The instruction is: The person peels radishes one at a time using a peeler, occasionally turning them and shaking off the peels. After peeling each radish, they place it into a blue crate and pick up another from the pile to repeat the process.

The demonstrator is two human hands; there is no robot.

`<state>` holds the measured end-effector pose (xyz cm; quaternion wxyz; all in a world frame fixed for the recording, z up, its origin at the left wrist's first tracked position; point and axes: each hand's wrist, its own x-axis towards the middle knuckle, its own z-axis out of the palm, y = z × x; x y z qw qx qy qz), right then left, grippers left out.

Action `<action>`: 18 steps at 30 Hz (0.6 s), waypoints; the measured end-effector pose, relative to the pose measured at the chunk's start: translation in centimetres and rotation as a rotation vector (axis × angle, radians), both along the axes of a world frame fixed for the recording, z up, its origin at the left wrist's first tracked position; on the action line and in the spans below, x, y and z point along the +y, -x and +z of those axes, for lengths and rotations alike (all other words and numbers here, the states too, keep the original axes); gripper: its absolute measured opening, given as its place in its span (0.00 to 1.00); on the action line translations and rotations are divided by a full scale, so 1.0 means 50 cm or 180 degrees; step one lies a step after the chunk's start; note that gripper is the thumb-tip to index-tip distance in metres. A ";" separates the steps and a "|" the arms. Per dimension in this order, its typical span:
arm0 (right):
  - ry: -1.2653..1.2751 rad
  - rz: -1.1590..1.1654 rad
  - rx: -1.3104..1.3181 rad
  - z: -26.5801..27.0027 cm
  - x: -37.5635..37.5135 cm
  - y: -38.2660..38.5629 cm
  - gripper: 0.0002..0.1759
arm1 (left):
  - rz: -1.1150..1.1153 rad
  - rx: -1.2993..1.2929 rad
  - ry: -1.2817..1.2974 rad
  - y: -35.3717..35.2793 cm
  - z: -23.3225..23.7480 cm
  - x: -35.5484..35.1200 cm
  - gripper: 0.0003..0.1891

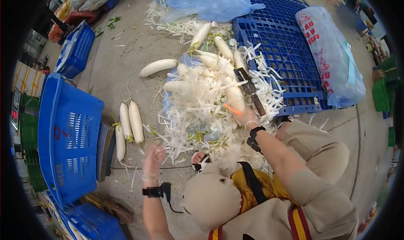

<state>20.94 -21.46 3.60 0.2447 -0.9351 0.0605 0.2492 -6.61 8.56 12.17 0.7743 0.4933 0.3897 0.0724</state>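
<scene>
My right hand (248, 117), in a thin clear glove, grips an orange peeler (232, 109) at the lower end of a white radish (234, 95). That radish lies slanted over a heap of white peel strips (202, 101). Beside it rests a dark bar with a brown end (257, 104). My left hand (155, 159), gloved too, is blurred above the floor with its fingers loosely curled and apart, and nothing shows in it. Close by, several whole radishes (135, 121) lie side by side. Another radish (158, 67) sits at the heap's far left edge.
A blue pallet (286, 59) stands at the right, bearing a filled plastic bag with red print (330, 55). Blue crates (69, 135) line the left side. A blue plastic bag (210, 4) lies on peels at the back. My foot (198, 158) rests at the heap's near edge.
</scene>
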 end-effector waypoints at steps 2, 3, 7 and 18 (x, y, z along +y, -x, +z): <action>0.0161 0.0435 0.0465 -0.017 0.002 -0.001 0.36 | 0.0226 0.0235 0.0360 0.015 -0.072 -0.006 0.28; 0.0194 0.0680 0.0272 -0.081 0.003 0.006 0.37 | 0.0210 0.0253 0.0391 0.007 -0.087 -0.014 0.28; -0.1324 -0.0297 0.0527 -0.116 0.010 0.074 0.33 | 0.0030 0.0298 0.0491 -0.046 -0.096 -0.076 0.27; -0.3597 -0.1359 0.2191 0.008 0.002 0.145 0.26 | -0.0875 0.0165 -0.0125 -0.103 -0.002 -0.120 0.27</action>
